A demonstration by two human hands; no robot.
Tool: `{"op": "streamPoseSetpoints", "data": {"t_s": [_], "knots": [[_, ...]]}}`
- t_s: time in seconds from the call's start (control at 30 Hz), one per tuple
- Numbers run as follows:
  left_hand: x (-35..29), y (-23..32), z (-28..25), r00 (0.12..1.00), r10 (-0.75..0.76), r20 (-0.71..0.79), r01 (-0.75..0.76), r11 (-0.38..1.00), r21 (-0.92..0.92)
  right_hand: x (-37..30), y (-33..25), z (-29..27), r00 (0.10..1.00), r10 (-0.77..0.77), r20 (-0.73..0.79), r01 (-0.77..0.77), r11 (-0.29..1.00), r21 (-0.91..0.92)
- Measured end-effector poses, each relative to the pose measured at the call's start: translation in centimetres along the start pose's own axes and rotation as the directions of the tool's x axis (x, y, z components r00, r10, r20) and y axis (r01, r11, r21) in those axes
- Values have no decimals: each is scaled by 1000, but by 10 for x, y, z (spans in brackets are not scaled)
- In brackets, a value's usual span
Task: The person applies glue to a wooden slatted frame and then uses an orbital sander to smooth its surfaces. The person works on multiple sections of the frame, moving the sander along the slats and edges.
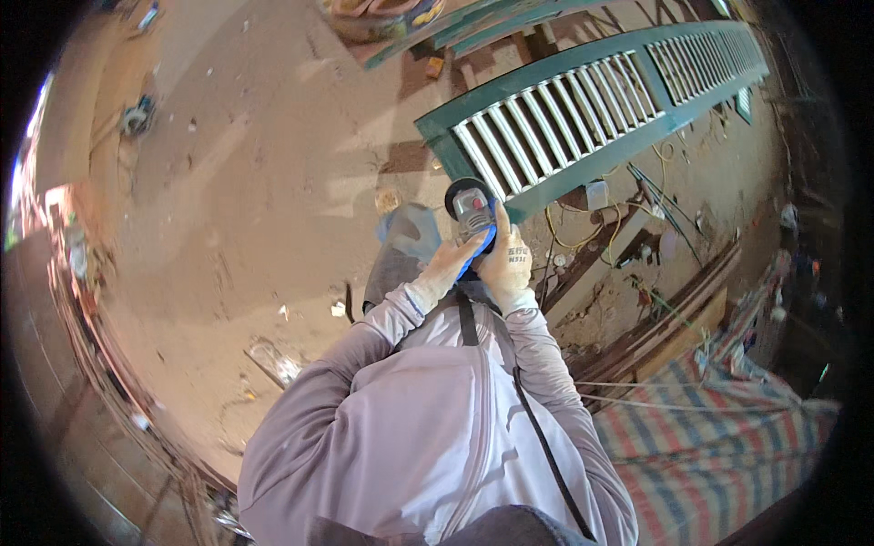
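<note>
Holding the grinder over the shutter

We have both gloved hands clamped on an angle grinder (471, 211), held up in front of our chest. Our left hand (446, 266) has its grip closed around the blue body, our right hand (506, 259) wrapped on the other side. Its disc end sits just beside the near end of the green louvred shutter (583, 109), above the dusty floor (273, 182).

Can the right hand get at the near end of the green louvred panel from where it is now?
Probably yes: the right hand sits just below the green louvred panel, nothing between, but it is gripping the angle grinder.
</note>
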State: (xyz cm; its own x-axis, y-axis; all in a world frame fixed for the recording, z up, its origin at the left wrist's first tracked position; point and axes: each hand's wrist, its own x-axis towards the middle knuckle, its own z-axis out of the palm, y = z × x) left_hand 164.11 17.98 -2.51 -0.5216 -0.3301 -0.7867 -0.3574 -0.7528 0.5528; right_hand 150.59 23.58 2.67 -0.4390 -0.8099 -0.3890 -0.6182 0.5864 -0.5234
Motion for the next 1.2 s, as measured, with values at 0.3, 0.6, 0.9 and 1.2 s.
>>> {"op": "streamPoseSetpoints", "data": {"t_s": [0.3,0.6,0.9,1.2], "knots": [[28,79,-112,981,-122,149,78,959,272,43,-95,57,955,252,-154,-222,957,186],[55,130,-158,980,-30,195,-16,974,227,95,-143,74,867,488,-99,-425,829,363],[80,55,-147,918,-61,391,-153,857,493,47,-111,97,748,609,-264,-475,769,427],[66,161,-156,963,-154,220,43,896,442,103,-144,96,779,562,-278,-433,803,410]]}}
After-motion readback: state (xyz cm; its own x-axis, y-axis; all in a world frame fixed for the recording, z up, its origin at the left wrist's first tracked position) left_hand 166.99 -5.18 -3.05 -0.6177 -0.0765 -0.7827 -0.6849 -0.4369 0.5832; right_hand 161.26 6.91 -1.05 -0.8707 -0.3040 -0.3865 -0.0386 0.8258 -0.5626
